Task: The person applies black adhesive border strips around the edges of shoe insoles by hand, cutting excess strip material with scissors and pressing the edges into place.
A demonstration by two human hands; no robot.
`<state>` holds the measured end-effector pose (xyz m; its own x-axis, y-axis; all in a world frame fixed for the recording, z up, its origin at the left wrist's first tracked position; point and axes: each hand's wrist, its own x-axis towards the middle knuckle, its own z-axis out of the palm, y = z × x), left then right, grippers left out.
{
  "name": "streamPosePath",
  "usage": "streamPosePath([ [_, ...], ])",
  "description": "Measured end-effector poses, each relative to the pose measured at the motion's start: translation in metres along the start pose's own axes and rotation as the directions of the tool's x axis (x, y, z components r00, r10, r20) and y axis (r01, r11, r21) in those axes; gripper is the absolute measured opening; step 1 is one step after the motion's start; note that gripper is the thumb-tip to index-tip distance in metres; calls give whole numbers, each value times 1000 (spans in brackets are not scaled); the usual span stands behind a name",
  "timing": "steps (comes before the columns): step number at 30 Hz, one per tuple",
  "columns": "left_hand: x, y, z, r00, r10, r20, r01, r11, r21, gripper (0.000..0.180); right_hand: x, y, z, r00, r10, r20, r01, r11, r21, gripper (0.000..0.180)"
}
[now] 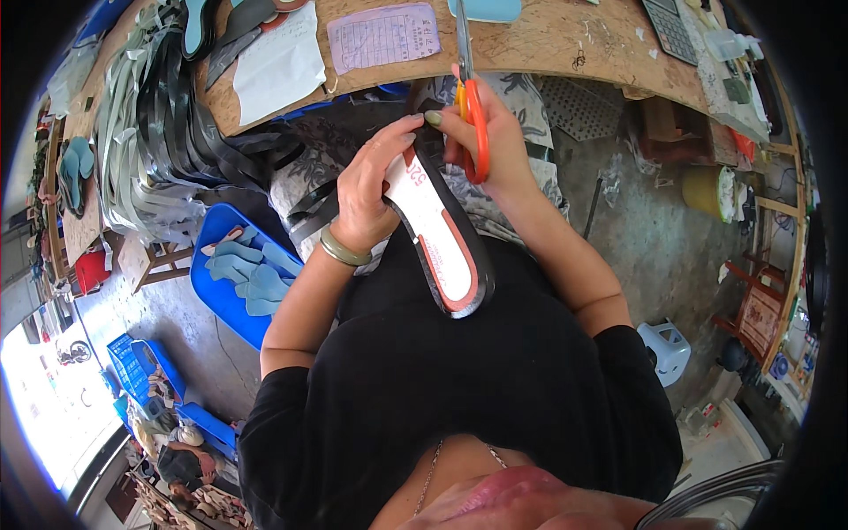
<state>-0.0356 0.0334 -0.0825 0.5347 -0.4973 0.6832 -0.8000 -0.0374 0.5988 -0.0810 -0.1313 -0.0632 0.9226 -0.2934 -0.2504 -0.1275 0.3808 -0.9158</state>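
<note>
- Clock directions taken from the sole, 12 = top of view
- Long white-faced shoe sole piece with brown border and black edge (453, 249): in front of the black shirt, long axis tilted 11 to 5
- Left hand (369, 181): at 10, partly closed, gripping the sole's upper end, fingers together; pale green bangle (344, 251) on wrist
- Right hand (505, 150): at 1, curled round orange-handled metal scissors (480, 124), blades toward 12; one digit reaches just beside the left fingertips, can't tell if touching
- Blue plastic bin (221, 305): at 9, holds light-blue sole-shaped pieces (258, 283)
- Brown wooden table (539, 49): across 11 to 1; white paper sheet (281, 66) near 11, purple-printed slip (384, 37) between 11 and 12
- Black and grey-green flat strips (172, 124): bundled at 10, hanging over table edge
- Pale plastic stool (664, 352): floor, 4
- Dark calculator (669, 31): between 1 and 2
</note>
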Motion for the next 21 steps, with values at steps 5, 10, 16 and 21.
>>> streamPosePath([
  [5,-8,6,0,989,-138,46,142,987,-80,55,3,1,3,986,-161,-38,163,985,57,68],
  [10,-7,0,-1,992,-104,67,108,992,-70,57,0,0,-4,995,-95,4,95,995,-20,79],
  [16,-5,-6,-6,996,-81,34,81,997,-14,61,-56,-4,-55,952,-8,306,93,959,-266,87],
  [21,-5,-6,-4,999,21,-42,-15,990,140,59,-78,0,-70,875,242,420,46,822,-568,80],
])
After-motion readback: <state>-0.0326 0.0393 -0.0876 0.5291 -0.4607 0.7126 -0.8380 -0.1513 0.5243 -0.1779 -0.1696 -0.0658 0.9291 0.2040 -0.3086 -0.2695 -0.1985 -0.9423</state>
